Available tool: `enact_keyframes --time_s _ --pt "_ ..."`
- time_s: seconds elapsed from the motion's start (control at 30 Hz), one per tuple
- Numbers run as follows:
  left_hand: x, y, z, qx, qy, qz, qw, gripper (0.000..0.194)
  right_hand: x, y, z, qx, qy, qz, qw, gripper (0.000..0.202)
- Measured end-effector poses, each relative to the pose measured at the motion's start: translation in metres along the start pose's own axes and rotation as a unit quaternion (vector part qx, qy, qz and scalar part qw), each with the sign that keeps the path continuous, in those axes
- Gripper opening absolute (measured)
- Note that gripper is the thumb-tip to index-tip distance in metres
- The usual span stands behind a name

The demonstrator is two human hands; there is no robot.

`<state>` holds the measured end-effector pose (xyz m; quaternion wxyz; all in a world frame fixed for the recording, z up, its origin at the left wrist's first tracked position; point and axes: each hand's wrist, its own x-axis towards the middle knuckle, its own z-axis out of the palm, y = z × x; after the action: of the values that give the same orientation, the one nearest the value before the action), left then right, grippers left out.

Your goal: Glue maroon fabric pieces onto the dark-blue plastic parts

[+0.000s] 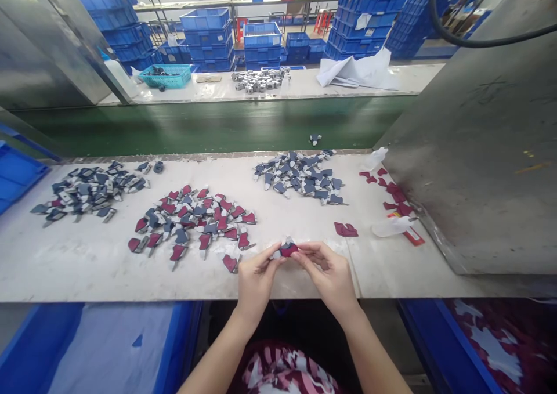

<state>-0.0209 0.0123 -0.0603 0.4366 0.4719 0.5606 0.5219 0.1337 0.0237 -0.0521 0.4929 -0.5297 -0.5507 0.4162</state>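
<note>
Between my two hands, just above the front of the worktable, is a small grey-and-maroon part. The thumb and fingers of my left hand pinch its left end. My right hand grips its right side, thumb over the maroon face. To the left lies a pile of similar parts, many with maroon faces. One such part rests close to my left hand. Ahead is a pile of dark blue-grey parts. Flat maroon pieces lie to the right of my hands.
Another dark pile sits at far left. At right are more maroon pieces, a translucent bottle and a metal panel. A green conveyor belt runs behind the table, with one part on it. Blue bins flank me below.
</note>
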Motion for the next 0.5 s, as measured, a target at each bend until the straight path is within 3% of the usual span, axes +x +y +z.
enact_keyframes --time_s 0.13,0.27,0.5 --pt "-0.002 0.003 0.0 -0.007 0.002 -0.005 1.0 0.026 -0.002 0.0 0.0 -0.004 -0.004 -0.014 1.0 0.018" --pt "-0.002 0.007 0.002 -0.034 0.006 -0.05 0.998 0.028 -0.003 0.0 -0.002 -0.03 0.0 -0.046 0.998 0.012" --pt "-0.001 0.023 0.009 -0.124 0.028 -0.108 0.986 0.028 -0.006 -0.013 0.0 -0.092 0.025 -0.175 0.98 0.011"
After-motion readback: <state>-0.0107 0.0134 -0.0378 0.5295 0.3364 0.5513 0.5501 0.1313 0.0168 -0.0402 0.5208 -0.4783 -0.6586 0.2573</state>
